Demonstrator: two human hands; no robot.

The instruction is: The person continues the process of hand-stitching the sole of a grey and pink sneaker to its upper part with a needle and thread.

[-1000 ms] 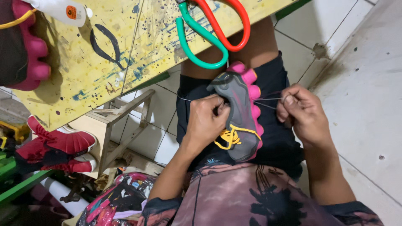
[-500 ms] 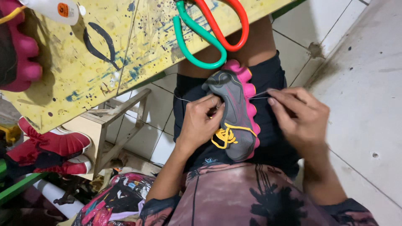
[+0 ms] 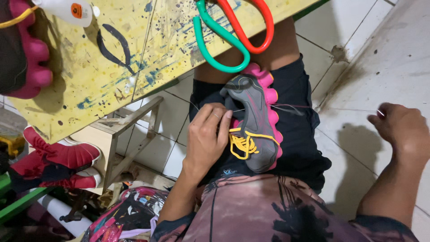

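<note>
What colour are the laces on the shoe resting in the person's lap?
Yellow laces on the grey and pink shoe, seen best in the head view.

A yellow, paint-spattered table (image 3: pixel 148 58) carries scissors with one green and one red handle (image 3: pixel 233 31), a white bottle with an orange label (image 3: pixel 67 9) and a pink-soled shoe (image 3: pixel 24 49) at its left edge. Beneath it, red shoes (image 3: pixel 53 163) lie near the white tiled floor (image 3: pixel 354 40).

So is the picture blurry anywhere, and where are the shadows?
Head view: mostly sharp; the grey and pink shoe on the lap is crisp, and the left hand on it too. The right hand, out to the side, looks slightly soft. Soft shadows fall on the floor tiles beneath the right arm and under the yellow table.
</note>
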